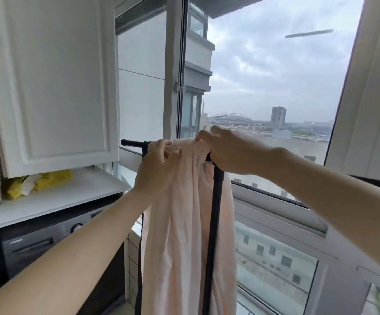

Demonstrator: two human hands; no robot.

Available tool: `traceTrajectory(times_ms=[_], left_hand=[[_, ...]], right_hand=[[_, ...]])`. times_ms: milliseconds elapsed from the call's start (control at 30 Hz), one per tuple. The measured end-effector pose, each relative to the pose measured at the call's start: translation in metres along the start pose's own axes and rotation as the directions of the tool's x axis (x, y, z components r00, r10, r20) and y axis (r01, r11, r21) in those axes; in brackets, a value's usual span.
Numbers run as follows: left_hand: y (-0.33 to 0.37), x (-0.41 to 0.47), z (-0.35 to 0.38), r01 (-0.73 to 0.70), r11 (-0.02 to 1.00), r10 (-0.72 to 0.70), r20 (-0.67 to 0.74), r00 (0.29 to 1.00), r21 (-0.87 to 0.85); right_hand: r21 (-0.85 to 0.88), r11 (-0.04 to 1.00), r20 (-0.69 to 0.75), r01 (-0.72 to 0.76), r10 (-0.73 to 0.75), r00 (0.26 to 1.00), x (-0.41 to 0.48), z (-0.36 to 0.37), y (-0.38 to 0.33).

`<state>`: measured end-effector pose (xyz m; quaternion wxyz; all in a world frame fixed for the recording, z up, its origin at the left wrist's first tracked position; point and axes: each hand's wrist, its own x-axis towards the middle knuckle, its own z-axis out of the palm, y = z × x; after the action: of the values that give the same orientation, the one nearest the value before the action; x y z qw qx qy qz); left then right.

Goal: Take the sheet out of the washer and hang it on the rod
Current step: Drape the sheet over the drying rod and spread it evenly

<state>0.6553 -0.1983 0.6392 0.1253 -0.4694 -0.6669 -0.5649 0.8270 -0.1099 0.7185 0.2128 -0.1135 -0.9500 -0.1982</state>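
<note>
While the sheet [184, 223] hangs bunched over the rod [132, 143], its long axis drops straight down below the hands and the rod runs left-right across them. Left hand [156, 169] pinches a fold at the sheet's left edge; right hand [227, 151] is curled on fabric at its right edge, possibly on the rod too. Judgement: spreading means drawing the hands apart along the rod, and only the left has bare bar beside it

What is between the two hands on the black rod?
The pink sheet, bunched over the rod, pinched by left hand and right hand; head view.
</note>
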Motion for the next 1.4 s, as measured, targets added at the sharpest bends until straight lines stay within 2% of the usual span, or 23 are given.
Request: traceTrajectory(times_ms=[100,300,367,467,567,667,767,833,900,967,1067,1133,1233,1300,1400], left_hand=[[-0.016,0.003,0.003,0.036,0.999,-0.039,-0.072,0.997,-0.036],[-0.052,0.028,0.003,0.065,0.996,-0.059,-0.11,0.992,0.055],[-0.069,0.04,0.001,0.114,0.993,-0.113,-0.052,0.992,0.022],[-0.092,0.054,0.005,0.278,0.953,-0.264,0.116,0.957,-0.118],[-0.115,0.067,0.011,0.435,0.878,-0.364,0.31,0.878,-0.201],[-0.13,0.08,0.017,0.455,0.851,-0.333,0.403,0.853,-0.26],[-0.131,0.081,0.011,0.44,0.842,-0.248,0.5,0.83,-0.312],[-0.129,0.077,0.003,0.404,0.844,-0.168,0.542,0.823,-0.352],[-0.125,0.069,-0.005,0.369,0.825,-0.074,0.565,0.821,-0.428],[-0.12,0.061,-0.012,0.351,0.806,-0.028,0.562,0.827,-0.476],[-0.109,0.053,-0.024,0.257,0.826,0.068,0.541,0.838,-0.502],[-0.1,0.051,-0.029,0.179,0.861,0.113,0.522,0.846,-0.476],[-0.08,0.058,-0.038,0.075,0.896,0.138,0.435,0.89,-0.438],[-0.067,0.073,-0.043,0.088,0.887,0.101,0.376,0.921,-0.453],[-0.057,0.096,-0.046,0.033,0.901,0.111,0.302,0.947,-0.433]], right_hand=[[-0.046,0.997,-0.012,-0.054,0.053,0.998,-0.006,0.011,-0.013],[-0.114,0.979,-0.015,-0.17,0.169,0.985,-0.007,0.009,-0.029],[-0.134,0.962,-0.013,-0.238,0.238,0.971,0.002,0.007,-0.037],[-0.2,0.914,-0.022,-0.354,0.357,0.934,0.014,0.011,-0.052],[-0.196,0.811,-0.06,-0.551,0.551,0.833,0.026,0.018,-0.07],[-0.26,0.68,-0.092,-0.686,0.689,0.719,0.039,0.021,-0.089],[-0.337,0.571,-0.201,-0.748,0.733,0.65,0.041,0.022,-0.103],[-0.28,0.557,-0.263,-0.782,0.738,0.621,0.035,0.023,-0.111],[-0.09,0.593,-0.297,-0.8,0.751,0.59,0.028,0.025,-0.116],[0.121,0.598,-0.27,-0.793,0.788,0.553,0.024,0.026,-0.119],[0.34,0.509,-0.093,-0.791,0.855,0.511,0.031,0.024,-0.131],[0.289,0.482,-0.013,-0.827,0.866,0.501,0.044,0.029,-0.14],[0.075,0.445,-0.06,-0.892,0.895,0.442,0.061,0.044,-0.136],[0.008,0.408,-0.066,-0.913,0.911,0.407,0.066,0.045,-0.126],[-0.015,0.47,-0.077,-0.882,0.879,0.47,0.063,0.033,-0.116]])
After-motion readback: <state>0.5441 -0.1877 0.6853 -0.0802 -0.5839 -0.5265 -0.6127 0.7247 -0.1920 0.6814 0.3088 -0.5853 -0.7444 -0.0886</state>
